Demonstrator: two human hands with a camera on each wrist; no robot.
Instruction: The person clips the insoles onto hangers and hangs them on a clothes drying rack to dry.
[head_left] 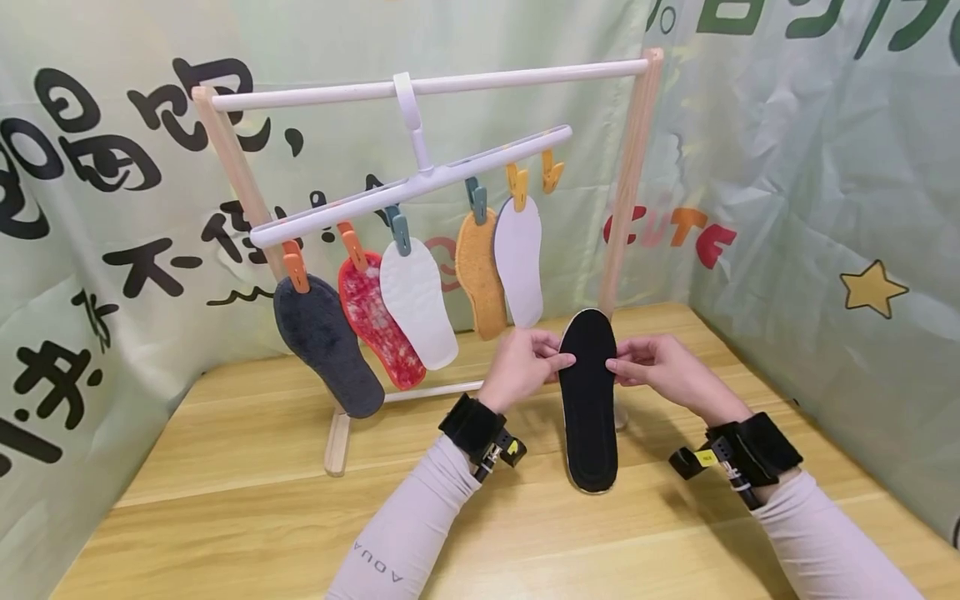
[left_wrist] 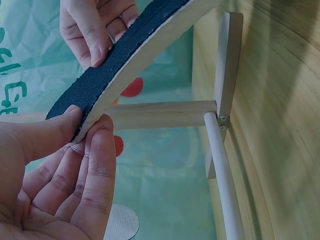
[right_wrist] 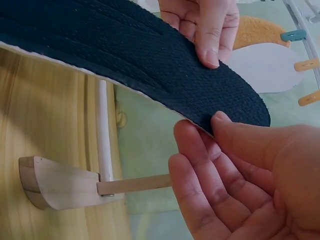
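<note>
Both hands hold up a black insole [head_left: 589,408] with a pale edge, its long side upright, above the table. My left hand [head_left: 522,367] pinches its left edge near the top between thumb and fingers. On the opposite edge, my right hand [head_left: 660,372] pinches it the same way. In the left wrist view the insole's light underside [left_wrist: 145,62] shows. Behind, a white hanger [head_left: 420,179] carries clipped insoles: dark grey [head_left: 326,346], red [head_left: 382,325], white [head_left: 420,304], orange [head_left: 480,275] and pale lilac [head_left: 519,262]. A yellow clip [head_left: 552,172] at its right end holds nothing.
The hanger hooks over the top white bar [head_left: 525,81] of a wooden rack and tilts, right end higher. The rack's right post [head_left: 630,183] stands behind the insole. A wooden foot [head_left: 337,443] sits on the table [head_left: 247,517]. Printed cloth [head_left: 810,167] surrounds the back and sides.
</note>
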